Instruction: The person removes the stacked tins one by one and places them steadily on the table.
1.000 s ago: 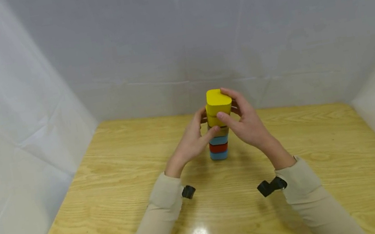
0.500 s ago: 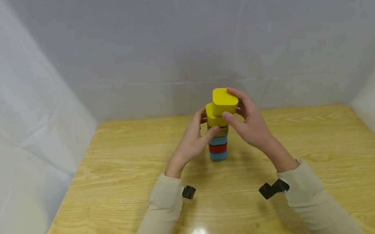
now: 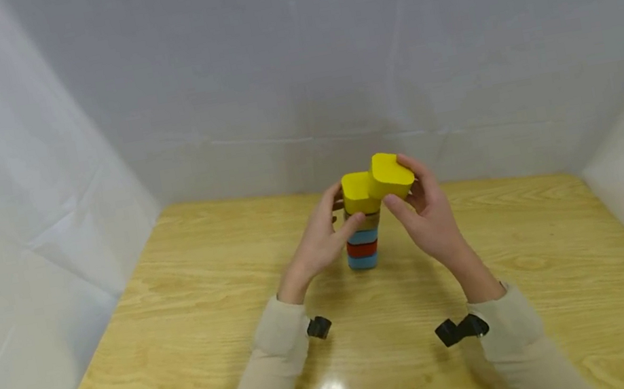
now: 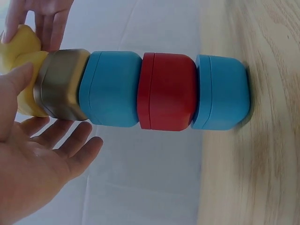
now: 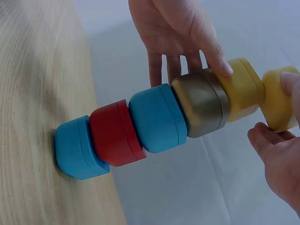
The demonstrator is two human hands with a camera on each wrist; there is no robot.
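A stack of rounded blocks [image 3: 362, 241] stands on the wooden table [image 3: 185, 326]: blue at the bottom, then red [image 4: 168, 91], blue, a bronze block [image 5: 199, 103] and a yellow block [image 3: 358, 192] on top. My left hand [image 3: 330, 220] holds the upper stack, with the thumb on the front of the yellow and bronze blocks and the fingers behind them. My right hand [image 3: 416, 196] grips a second yellow block [image 3: 391, 175] between thumb and fingers. That block is tilted, beside the stack's top on the right and just touching it.
White sheeting [image 3: 264, 58] walls in the table at the back and on both sides. A small black camera sits at each wrist [image 3: 457, 330]. A bright glare spot lies on the table near its front edge.
My right hand has lifted the top yellow block off the stack and carried it right and slightly down. My left hand has kept its hold on the stack.
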